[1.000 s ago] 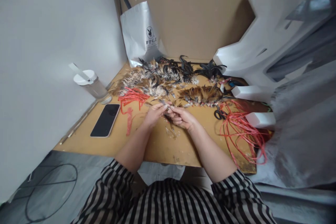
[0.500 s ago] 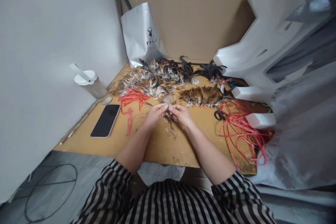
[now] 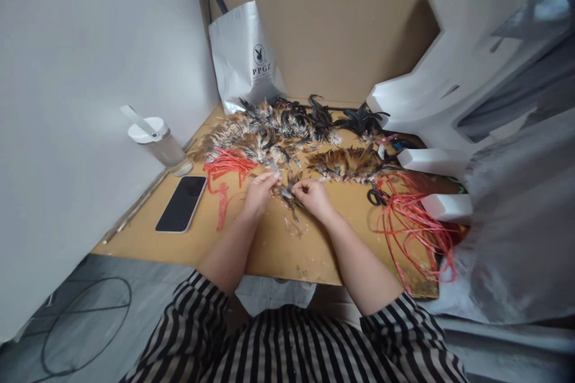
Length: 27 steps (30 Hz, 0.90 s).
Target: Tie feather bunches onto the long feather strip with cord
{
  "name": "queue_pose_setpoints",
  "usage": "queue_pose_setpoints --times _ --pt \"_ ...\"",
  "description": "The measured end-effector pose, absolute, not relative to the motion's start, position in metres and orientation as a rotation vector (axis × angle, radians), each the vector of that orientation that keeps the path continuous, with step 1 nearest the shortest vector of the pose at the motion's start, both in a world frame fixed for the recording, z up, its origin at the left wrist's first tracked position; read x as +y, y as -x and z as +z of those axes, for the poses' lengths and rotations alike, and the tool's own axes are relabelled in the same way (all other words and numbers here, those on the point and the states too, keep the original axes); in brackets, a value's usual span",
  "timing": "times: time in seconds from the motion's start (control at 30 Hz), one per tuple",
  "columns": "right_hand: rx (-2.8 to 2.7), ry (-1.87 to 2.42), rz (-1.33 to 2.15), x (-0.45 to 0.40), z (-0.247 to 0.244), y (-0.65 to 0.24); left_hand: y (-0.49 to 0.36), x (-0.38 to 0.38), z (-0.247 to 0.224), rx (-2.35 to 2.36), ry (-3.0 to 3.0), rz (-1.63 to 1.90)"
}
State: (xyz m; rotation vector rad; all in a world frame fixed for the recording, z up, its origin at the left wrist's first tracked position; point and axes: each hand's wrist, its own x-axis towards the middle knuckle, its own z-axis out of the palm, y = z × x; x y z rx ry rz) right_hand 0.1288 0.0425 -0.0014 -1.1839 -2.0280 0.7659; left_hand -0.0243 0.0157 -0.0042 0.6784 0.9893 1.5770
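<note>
My left hand (image 3: 262,191) pinches a pale grey feather (image 3: 273,166) whose tip points up and away from me. Just to its right, my right hand (image 3: 313,196) has thumb and forefinger pressed together; whatever they hold is too small to make out. Between the hands, a few loose dark feathers (image 3: 287,193) lie on the wooden table (image 3: 278,257). Behind them spreads a large heap of brown, white and black feathers (image 3: 265,131). A row of brown feathers (image 3: 345,164) lies beyond my right hand.
Red plastic strips (image 3: 229,163) lie left of my hands, and a tangle of red strips (image 3: 415,221) lies right, beside black scissors (image 3: 376,194). A phone (image 3: 181,203) and a lidded cup (image 3: 159,143) stand left. A silver bag (image 3: 238,60) leans behind; white foam (image 3: 413,90) rises at right.
My hands, which met at the fingertips, have drawn apart. The left hand moved left with the pale feather, and the right hand moved slightly right, showing the dark feathers between them.
</note>
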Motion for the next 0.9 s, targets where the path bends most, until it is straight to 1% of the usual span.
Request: queue_pose_setpoints --times 0.1,0.2,0.33,0.43,0.53,0.73,0.9 --pt "-2.257 1.183 0.555 0.038 0.002 -0.13 0.025 0.016 -0.003 0.99 -0.649 1.597" --pt "-2.377 1.236 0.451 0.032 0.004 -0.127 0.027 0.016 -0.004 0.99 -0.637 1.606" --pt "-2.392 1.348 0.395 0.031 0.001 -0.124 0.029 0.018 -0.007 0.972 -0.628 1.623" --pt "-2.284 1.386 0.454 0.034 -0.004 -0.124 0.031 0.018 -0.008 0.943 -0.617 1.645" --pt "-2.064 1.361 0.683 0.041 -0.008 -0.126 0.033 0.018 -0.007 0.884 -0.579 1.652" --pt "-1.372 1.2 1.38 0.048 0.0 -0.128 0.035 0.016 -0.003 0.734 -0.528 1.62" --pt "-0.812 0.885 1.94 0.051 0.01 -0.136 0.036 0.014 -0.002 0.612 -0.464 1.59"
